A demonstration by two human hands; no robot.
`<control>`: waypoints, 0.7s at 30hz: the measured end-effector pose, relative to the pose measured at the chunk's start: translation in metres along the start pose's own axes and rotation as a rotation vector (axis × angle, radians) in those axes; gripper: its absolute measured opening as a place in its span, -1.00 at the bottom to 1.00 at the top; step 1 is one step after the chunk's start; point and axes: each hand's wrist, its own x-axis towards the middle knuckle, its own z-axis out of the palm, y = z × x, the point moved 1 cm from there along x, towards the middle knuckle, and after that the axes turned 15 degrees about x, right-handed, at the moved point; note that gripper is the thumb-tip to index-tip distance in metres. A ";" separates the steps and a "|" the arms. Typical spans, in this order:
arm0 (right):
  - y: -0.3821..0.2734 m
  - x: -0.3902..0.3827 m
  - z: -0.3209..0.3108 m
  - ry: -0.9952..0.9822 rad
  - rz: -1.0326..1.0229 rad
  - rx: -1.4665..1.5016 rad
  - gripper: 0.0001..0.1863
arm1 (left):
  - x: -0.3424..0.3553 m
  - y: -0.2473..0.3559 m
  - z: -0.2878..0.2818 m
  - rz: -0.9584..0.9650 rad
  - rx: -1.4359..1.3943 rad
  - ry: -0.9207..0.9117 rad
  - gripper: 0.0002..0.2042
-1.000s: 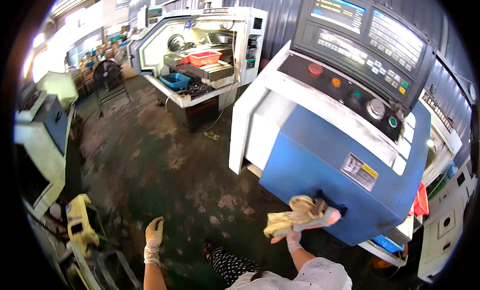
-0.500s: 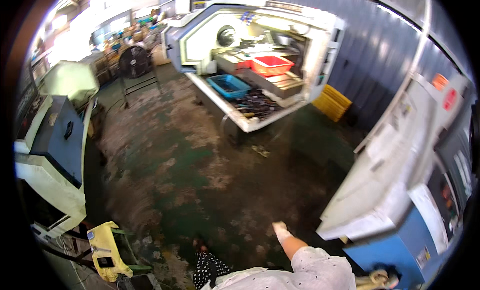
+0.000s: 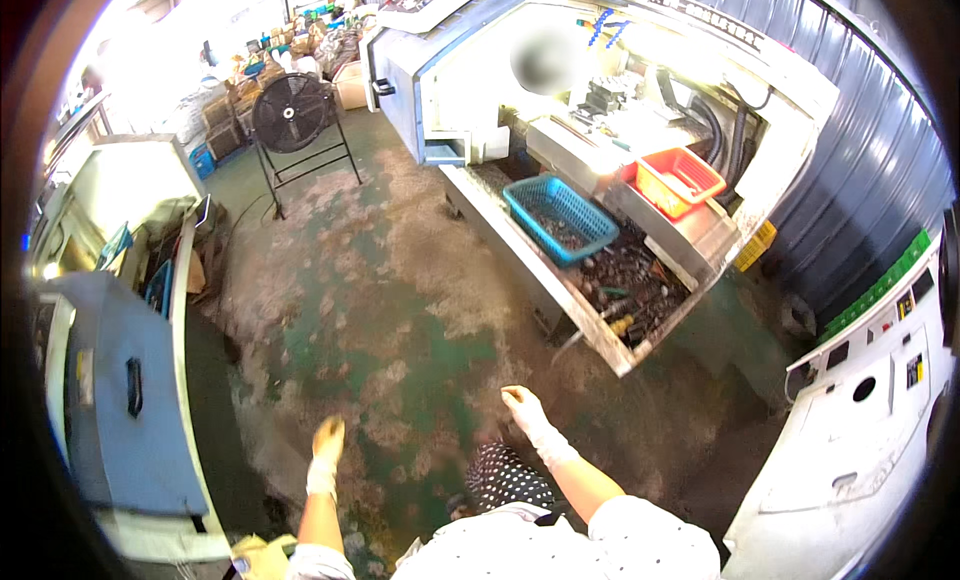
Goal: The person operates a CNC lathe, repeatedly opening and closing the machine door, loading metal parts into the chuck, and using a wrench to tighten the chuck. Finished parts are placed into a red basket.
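Both my hands wear pale gloves and hang in the air above the worn green floor. My left hand [image 3: 328, 445] is at lower left, its yellowish fingertips smeared, so how its fingers stand cannot be told. My right hand [image 3: 526, 414], farther right, has its fingers loosely curled in, with nothing visible in them. Neither touches anything. Ahead, a lathe [image 3: 400, 90] stands with its enclosure open. A blue plastic basket [image 3: 520, 202] rests over metal chips in its tray [image 3: 560, 298]; an orange-red basket [image 3: 690, 182] sits on a metal ledge behind it.
A black fan [image 3: 292, 113] on a stand is at far left. Another machine with a blue door [image 3: 130, 400] flanks my left side; a white cabinet [image 3: 850, 430] flanks my right. The tray's corner [image 3: 622, 365] juts toward me. A yellow crate [image 3: 755, 248] is beyond the lathe.
My view has come closer to the lathe and turned, so its tray and baskets look larger and farther right. My left hand has come into view; my right hand shows higher up.
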 end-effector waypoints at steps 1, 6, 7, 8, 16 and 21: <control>-0.009 0.013 -0.012 0.024 0.003 0.002 -0.78 | 0.035 0.062 -0.018 0.136 -0.063 0.021 -0.67; -0.091 0.105 -0.038 0.009 -0.126 0.081 -0.81 | 0.152 0.252 -0.050 0.607 -0.103 0.352 -0.70; -0.117 0.131 -0.035 -0.001 -0.201 0.118 -0.81 | 0.164 0.279 -0.058 0.670 -0.043 0.429 -0.69; -0.147 0.160 -0.033 -0.008 -0.283 0.151 -0.81 | 0.175 0.299 -0.059 0.703 0.031 0.473 -0.65; -0.311 0.439 -0.040 0.305 -0.831 0.365 -0.85 | 0.317 0.398 -0.123 0.808 -0.015 0.700 -0.49; -0.355 0.543 -0.077 0.772 -0.773 0.291 -0.82 | 0.415 0.426 -0.133 0.857 -0.101 0.738 -0.36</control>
